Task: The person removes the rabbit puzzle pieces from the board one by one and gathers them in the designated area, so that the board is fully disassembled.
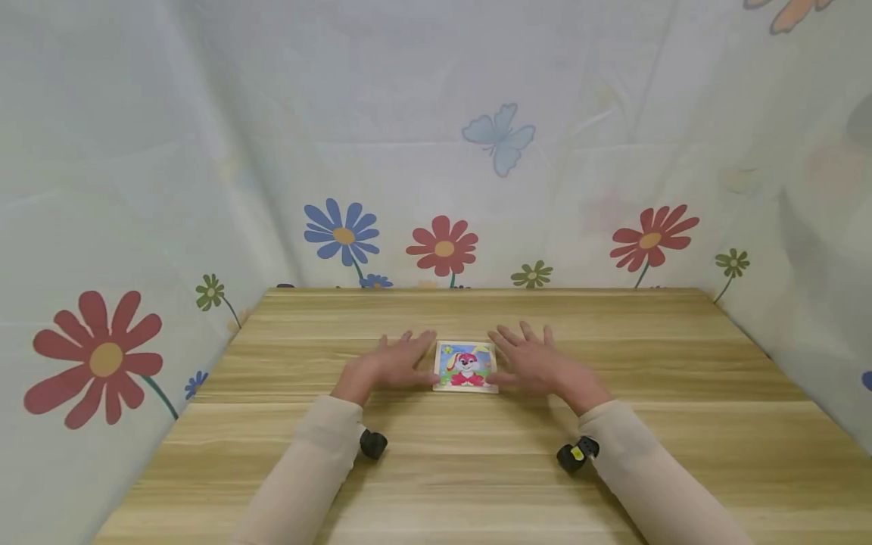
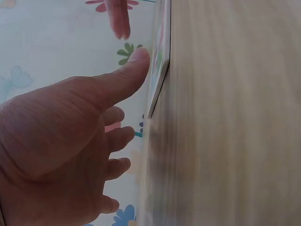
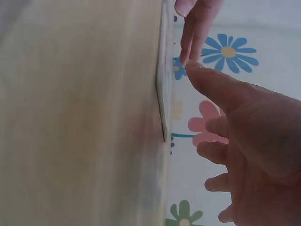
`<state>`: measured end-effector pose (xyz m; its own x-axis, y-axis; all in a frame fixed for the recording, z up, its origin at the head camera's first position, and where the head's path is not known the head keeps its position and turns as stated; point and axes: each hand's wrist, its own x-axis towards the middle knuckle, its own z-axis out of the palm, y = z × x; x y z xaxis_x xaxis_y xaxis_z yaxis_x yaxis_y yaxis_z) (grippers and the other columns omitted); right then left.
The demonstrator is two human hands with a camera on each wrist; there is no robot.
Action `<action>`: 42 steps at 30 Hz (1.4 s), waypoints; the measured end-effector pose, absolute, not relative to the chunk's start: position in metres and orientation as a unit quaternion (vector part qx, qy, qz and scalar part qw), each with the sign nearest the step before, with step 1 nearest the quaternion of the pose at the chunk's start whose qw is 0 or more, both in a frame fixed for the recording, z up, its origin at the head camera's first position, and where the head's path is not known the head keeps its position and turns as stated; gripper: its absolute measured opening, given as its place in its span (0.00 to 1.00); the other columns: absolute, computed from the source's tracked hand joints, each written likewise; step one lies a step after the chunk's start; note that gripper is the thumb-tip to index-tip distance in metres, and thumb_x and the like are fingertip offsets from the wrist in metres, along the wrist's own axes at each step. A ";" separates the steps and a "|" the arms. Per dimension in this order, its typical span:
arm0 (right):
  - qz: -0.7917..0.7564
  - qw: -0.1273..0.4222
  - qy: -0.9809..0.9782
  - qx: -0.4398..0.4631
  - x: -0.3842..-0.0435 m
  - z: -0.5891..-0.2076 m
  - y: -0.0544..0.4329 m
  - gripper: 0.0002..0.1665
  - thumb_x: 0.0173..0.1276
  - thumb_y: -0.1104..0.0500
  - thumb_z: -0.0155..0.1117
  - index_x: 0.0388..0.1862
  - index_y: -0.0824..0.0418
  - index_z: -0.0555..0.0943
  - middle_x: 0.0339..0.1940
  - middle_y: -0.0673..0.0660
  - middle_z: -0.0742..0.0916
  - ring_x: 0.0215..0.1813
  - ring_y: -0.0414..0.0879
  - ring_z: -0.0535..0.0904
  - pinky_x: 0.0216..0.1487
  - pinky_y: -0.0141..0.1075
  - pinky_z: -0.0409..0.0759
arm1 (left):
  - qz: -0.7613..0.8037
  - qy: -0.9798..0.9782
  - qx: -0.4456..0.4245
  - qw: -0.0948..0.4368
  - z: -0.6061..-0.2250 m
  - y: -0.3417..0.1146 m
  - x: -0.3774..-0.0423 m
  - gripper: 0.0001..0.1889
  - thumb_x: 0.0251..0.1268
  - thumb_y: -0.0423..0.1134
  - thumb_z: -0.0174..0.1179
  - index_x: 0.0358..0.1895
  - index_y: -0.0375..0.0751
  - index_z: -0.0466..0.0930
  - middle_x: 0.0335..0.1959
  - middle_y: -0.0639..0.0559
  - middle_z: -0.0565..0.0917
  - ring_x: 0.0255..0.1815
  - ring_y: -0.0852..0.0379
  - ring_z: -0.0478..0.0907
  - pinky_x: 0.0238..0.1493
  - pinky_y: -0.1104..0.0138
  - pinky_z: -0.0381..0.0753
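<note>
A small framed picture board (image 1: 466, 366) lies flat on the wooden table, showing a pink and white cartoon rabbit on a blue and green ground within a pale border. At its left side is my left hand (image 1: 397, 365), fingers spread, with the thumb reaching to the board's near left corner. My right hand (image 1: 534, 365) mirrors it on the other side, its thumb overlapping the right edge in the head view. From the left wrist, the board (image 2: 160, 63) appears edge-on beside the left thumb. In the right wrist view, the right thumb and fingers are extended, gripping nothing.
The wood-grain table (image 1: 477, 484) stretches out around the board to a straight back edge. Behind it and along both sides hangs a pale cloth (image 1: 381, 98) printed with flowers and butterflies. Black wrist devices (image 1: 372, 444) sit at both sleeve cuffs.
</note>
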<state>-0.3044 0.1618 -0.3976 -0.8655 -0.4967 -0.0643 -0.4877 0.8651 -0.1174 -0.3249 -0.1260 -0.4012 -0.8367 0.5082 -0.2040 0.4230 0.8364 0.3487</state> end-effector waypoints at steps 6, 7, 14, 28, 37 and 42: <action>-0.054 0.046 0.962 -0.265 -0.302 -0.401 0.155 0.49 0.72 0.33 0.56 0.81 0.58 0.56 0.80 0.60 0.61 0.79 0.70 0.45 0.70 0.72 0.40 | 0.142 0.945 0.260 0.140 -0.403 -0.121 -0.325 0.45 0.69 0.59 0.60 0.81 0.46 0.49 0.81 0.47 0.53 0.81 0.40 0.42 0.74 0.37 0.34; -0.057 0.049 0.961 -0.265 -0.302 -0.401 0.155 0.49 0.72 0.34 0.57 0.81 0.58 0.56 0.80 0.60 0.62 0.79 0.70 0.45 0.70 0.72 0.40 | 0.142 0.945 0.261 0.138 -0.403 -0.120 -0.325 0.45 0.68 0.59 0.61 0.81 0.46 0.50 0.81 0.47 0.53 0.81 0.40 0.42 0.73 0.36 0.34; -0.065 0.076 0.958 -0.267 -0.298 -0.402 0.152 0.47 0.73 0.35 0.57 0.80 0.59 0.59 0.80 0.59 0.63 0.79 0.70 0.47 0.72 0.70 0.42 | 0.119 0.940 0.281 0.152 -0.404 -0.117 -0.324 0.41 0.69 0.59 0.60 0.79 0.48 0.57 0.80 0.48 0.55 0.80 0.38 0.44 0.72 0.34 0.38; -0.029 0.127 0.954 -0.270 -0.299 -0.401 0.150 0.42 0.76 0.36 0.52 0.79 0.57 0.62 0.81 0.57 0.61 0.78 0.69 0.50 0.72 0.69 0.44 | 0.092 0.940 0.283 0.165 -0.399 -0.116 -0.322 0.36 0.68 0.59 0.60 0.77 0.55 0.63 0.80 0.49 0.56 0.80 0.39 0.48 0.72 0.34 0.37; -0.025 0.127 0.957 -0.260 -0.297 -0.402 0.151 0.42 0.76 0.36 0.52 0.79 0.58 0.62 0.81 0.57 0.61 0.78 0.69 0.50 0.71 0.71 0.42 | 0.061 0.944 0.283 0.157 -0.395 -0.110 -0.319 0.32 0.67 0.58 0.62 0.72 0.55 0.70 0.78 0.51 0.60 0.77 0.45 0.58 0.70 0.31 0.39; -0.023 0.124 0.958 -0.260 -0.297 -0.401 0.146 0.40 0.77 0.38 0.52 0.79 0.57 0.63 0.81 0.57 0.62 0.78 0.69 0.51 0.71 0.71 0.44 | 0.062 0.947 0.273 0.156 -0.397 -0.112 -0.319 0.32 0.66 0.58 0.62 0.72 0.56 0.71 0.78 0.52 0.61 0.77 0.45 0.59 0.71 0.32 0.42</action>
<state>-0.2968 0.1463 -0.4014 -0.8346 -0.5028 -0.2248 -0.4916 0.8641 -0.1077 -0.3192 -0.1125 -0.3968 -0.8025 0.5365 -0.2610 0.4976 0.8433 0.2031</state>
